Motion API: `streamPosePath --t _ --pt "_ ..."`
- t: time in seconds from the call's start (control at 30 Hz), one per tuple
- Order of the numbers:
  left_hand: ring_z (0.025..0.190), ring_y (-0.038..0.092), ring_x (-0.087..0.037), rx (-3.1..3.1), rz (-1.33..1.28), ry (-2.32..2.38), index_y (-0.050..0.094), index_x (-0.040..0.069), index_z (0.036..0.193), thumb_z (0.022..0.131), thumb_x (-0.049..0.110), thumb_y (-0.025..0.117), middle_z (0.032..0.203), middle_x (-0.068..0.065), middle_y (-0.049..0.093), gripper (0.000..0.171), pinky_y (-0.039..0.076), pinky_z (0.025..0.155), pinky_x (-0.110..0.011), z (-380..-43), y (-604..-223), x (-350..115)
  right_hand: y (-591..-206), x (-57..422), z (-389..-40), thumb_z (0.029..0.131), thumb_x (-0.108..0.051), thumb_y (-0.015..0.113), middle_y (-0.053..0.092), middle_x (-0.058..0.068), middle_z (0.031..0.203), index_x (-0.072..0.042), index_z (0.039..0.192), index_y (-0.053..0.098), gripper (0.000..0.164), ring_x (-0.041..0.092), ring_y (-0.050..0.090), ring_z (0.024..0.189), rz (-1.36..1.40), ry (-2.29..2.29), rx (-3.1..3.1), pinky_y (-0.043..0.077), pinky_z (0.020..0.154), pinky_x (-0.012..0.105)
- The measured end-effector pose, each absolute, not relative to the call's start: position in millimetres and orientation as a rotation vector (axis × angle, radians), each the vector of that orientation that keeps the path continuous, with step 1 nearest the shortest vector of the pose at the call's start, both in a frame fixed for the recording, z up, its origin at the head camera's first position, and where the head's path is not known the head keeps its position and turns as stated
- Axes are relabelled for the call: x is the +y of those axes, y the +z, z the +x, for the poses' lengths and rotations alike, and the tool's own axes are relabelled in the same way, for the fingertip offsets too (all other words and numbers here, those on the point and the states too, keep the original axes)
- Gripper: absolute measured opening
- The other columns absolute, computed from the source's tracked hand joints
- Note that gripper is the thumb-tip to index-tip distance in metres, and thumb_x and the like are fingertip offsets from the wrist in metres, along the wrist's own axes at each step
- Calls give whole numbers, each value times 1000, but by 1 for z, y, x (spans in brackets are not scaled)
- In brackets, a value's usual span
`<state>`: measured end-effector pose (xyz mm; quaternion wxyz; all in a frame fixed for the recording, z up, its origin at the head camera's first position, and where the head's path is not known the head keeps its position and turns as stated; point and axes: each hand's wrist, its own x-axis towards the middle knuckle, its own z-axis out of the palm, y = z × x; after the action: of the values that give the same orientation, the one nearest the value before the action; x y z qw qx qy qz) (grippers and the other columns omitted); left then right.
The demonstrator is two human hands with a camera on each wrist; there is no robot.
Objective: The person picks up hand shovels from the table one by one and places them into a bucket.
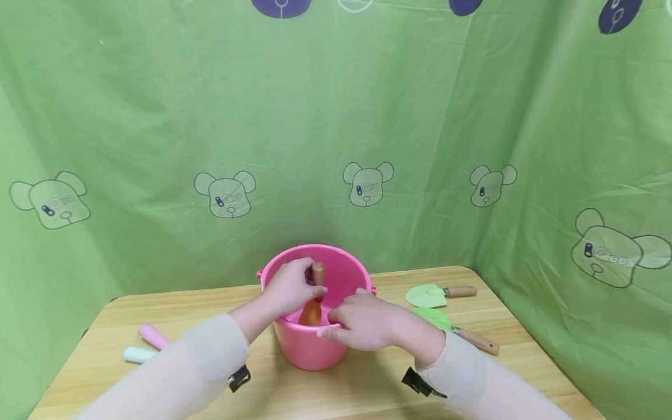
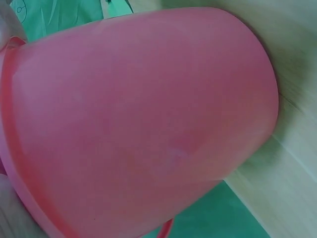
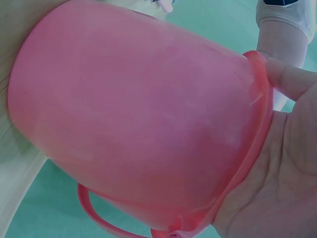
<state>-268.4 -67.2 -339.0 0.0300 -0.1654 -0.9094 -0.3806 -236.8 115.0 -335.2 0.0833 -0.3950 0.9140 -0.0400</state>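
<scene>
A pink bucket [image 1: 311, 353] stands upright on the wooden table, its outer wall filling much of both wrist views. Inside it, my left hand [image 1: 290, 287] pinches the wooden handle of a small garden trowel [image 1: 311, 315] with an orange blade. The trowel is upright with its blade down; the blade's lower end is hidden behind the near rim. My right hand [image 1: 367, 319] grips the bucket's near-right rim, thumb outside and fingers over the edge. In the right wrist view, the bucket's handle [image 3: 88, 206] hangs down along one side.
Right of the bucket lie a pale green trowel [image 1: 427, 296] and a brighter green tool [image 1: 475, 340] with a wooden handle, partly behind my right arm. At left, a pink handle [image 1: 153, 336] and a pale blue handle [image 1: 138, 354] stick out from behind my left sleeve. Green curtains surround the table.
</scene>
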Motion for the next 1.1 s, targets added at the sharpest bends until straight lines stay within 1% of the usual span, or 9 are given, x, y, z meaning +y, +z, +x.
streamPosePath --t 0.13,0.23,0.43,0.53,0.67,0.93,1.1 --pt "68 55 -12 -2841 -509 -1119 56 14 86 76 17 75 75 4 57 23 48 66 -26 -269 -340 -67 -335 115 -237 88 -67 31 51 -16 71 -24 93 63 54 11 52 85 -1181 -108 2730 29 93 44" --pt "67 56 -12 -2874 -513 -1091 55 14 84 75 17 76 73 3 57 23 48 65 -26 -269 -341 -66 -335 115 -236 88 -67 31 50 -15 70 -23 95 63 55 11 51 84 -1184 -105 2732 30 91 42" --pt "62 55 -14 -2962 -510 -1038 53 12 82 76 15 75 70 1 56 23 47 58 -26 -268 -342 -65 -334 115 -236 88 -67 30 50 -14 68 -26 86 59 50 10 49 80 -1188 -107 2731 30 88 41" --pt "61 55 -14 -3006 -504 -1022 53 12 79 75 15 75 69 0 56 22 47 57 -26 -268 -342 -64 -334 115 -236 88 -67 30 50 -14 69 -26 86 59 49 10 49 81 -1189 -112 2728 29 90 42" --pt "62 54 -14 -3051 -506 -1006 54 13 76 75 16 75 68 1 58 21 46 59 -27 -270 -343 -62 -333 115 -236 88 -66 31 50 -14 70 -26 90 60 49 11 50 82 -1191 -122 2727 28 92 44" --pt "62 54 -15 -3076 -535 -1001 53 10 79 74 17 76 70 -2 56 24 46 58 -27 -276 -345 -52 -332 116 -235 90 -63 33 49 -14 68 -27 79 54 43 9 47 76 -1219 -108 2737 31 84 38" --pt "61 52 -13 -3113 -562 -967 54 11 77 75 16 74 67 0 54 20 45 60 -27 -280 -345 -44 -332 115 -234 89 -64 33 51 -15 71 -25 87 61 48 9 49 79 -1200 -124 2737 30 86 37"
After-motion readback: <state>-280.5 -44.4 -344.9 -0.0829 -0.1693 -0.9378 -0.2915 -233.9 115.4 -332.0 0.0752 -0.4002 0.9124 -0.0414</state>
